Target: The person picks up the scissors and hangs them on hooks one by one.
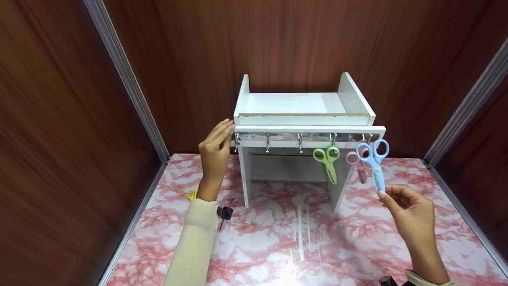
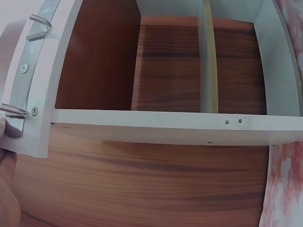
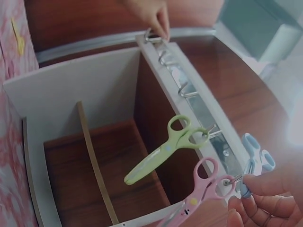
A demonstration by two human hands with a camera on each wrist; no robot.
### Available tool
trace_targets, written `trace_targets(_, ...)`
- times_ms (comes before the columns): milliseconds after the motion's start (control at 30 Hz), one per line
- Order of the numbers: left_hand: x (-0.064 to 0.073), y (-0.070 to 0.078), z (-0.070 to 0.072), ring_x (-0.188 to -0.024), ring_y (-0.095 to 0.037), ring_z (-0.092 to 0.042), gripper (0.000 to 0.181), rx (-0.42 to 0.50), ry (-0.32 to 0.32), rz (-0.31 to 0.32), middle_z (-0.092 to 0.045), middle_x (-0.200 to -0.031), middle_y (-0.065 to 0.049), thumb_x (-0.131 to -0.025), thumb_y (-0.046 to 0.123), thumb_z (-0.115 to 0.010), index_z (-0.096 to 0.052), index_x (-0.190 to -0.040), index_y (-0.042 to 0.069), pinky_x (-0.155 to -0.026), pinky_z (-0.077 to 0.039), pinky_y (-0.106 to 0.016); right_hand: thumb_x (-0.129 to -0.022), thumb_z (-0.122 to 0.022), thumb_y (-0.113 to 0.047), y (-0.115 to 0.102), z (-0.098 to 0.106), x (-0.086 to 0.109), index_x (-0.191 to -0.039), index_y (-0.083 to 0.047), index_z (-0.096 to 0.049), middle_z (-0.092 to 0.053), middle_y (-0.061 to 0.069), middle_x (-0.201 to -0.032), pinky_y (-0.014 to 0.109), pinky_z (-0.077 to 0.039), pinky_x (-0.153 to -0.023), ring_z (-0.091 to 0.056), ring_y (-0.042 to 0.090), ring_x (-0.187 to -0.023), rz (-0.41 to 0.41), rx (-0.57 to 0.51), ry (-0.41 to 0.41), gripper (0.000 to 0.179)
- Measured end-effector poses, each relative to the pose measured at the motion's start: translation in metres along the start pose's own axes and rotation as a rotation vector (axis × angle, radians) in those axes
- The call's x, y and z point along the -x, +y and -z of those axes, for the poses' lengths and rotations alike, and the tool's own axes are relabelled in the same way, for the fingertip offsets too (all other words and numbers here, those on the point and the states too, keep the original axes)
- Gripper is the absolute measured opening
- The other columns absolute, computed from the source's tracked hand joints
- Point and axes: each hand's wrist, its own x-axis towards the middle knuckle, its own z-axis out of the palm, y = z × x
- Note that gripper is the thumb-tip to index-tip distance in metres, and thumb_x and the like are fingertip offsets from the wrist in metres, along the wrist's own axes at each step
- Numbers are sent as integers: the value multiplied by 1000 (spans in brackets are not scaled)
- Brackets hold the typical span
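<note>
My right hand pinches blue scissors near the blade end, with the handle loops pointing up. They are in front of the right end of a metal hook rail on a white shelf. Green scissors hang by one loop from a hook. Pink scissors hang on the rightmost hook, partly behind the blue pair in the head view. My left hand holds the rail board's left end; its fingertips show beside a hook in the left wrist view.
Yellow scissors and another pink pair lie on the marbled pink-and-white tabletop, partly hidden by my left arm. Several hooks, such as one hook, hold nothing. Brown wood-grain panels enclose the table.
</note>
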Motion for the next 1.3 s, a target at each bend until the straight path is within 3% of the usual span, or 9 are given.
trace_targets(433, 4, 0, 1, -105, -21, -63, 16, 12, 5, 16, -69, -107, -9, -86, 1, -66, -73, -100, 1, -92, -52, -31, -80, -73, -1, -1, -11, 2, -93, 4, -69, -69, 5, -77, 17, -56, -61, -65, 11, -68, 18, -32, -57, 15)
trace_targets(667, 3, 0, 0, -103, -24, -64, 16, 16, 17, 7, -69, -107, -7, -86, 1, -66, -73, -100, 1, -91, -52, -31, -82, -72, -1, -2, -20, 4, -94, 4, -68, -69, 16, -82, 17, -55, -60, -64, 11, -67, 56, -42, -109, 13)
trace_targets(933, 2, 0, 3, -105, -21, -63, 16, 6, 11, 8, -69, -106, -10, -86, 1, -66, -74, -99, 1, -92, -52, -31, -81, -73, -2, -5, -34, 8, -92, 4, -68, -67, 13, -79, 18, -56, -60, -63, 14, -65, 48, -86, -130, 13)
trace_targets(1300, 2, 0, 4, -105, -24, -63, 17, 14, -5, 3, -69, -106, -13, -85, -1, -66, -73, -100, 1, -91, -52, -30, -80, -71, 6, -34, -45, 15, -89, 9, -66, -64, 17, -73, 17, -55, -57, -62, 14, -63, 37, -117, -171, 11)
